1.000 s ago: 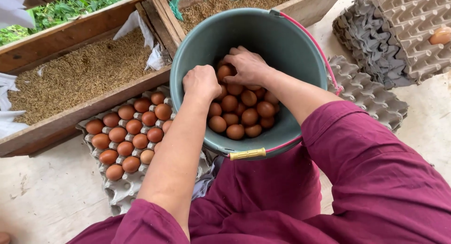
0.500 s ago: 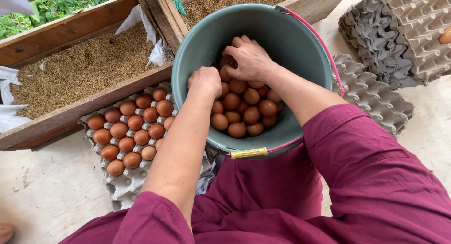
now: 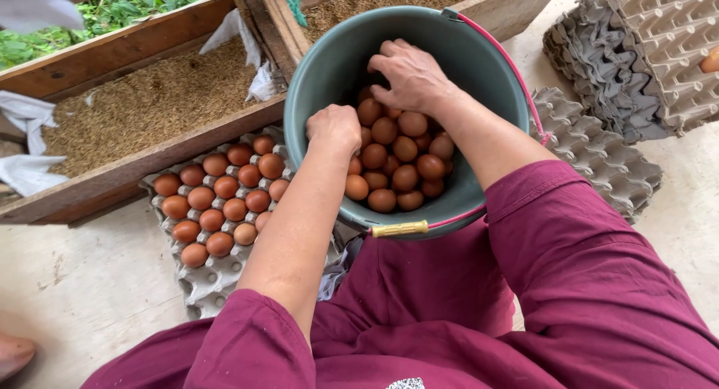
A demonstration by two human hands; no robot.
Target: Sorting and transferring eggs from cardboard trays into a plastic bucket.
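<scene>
Both hands are sunk in the bucket [image 3: 479,67]: left hand [image 3: 333,127] fisted, contents unseen; right hand [image 3: 408,74] cupped over brown eggs [image 3: 404,175]. Shells could be cracked by squeezing.

Pale concrete floor [image 3: 90,299], grey egg tray [image 3: 206,284], stacked empty trays [image 3: 636,52], wooden trough [image 3: 112,179]
</scene>
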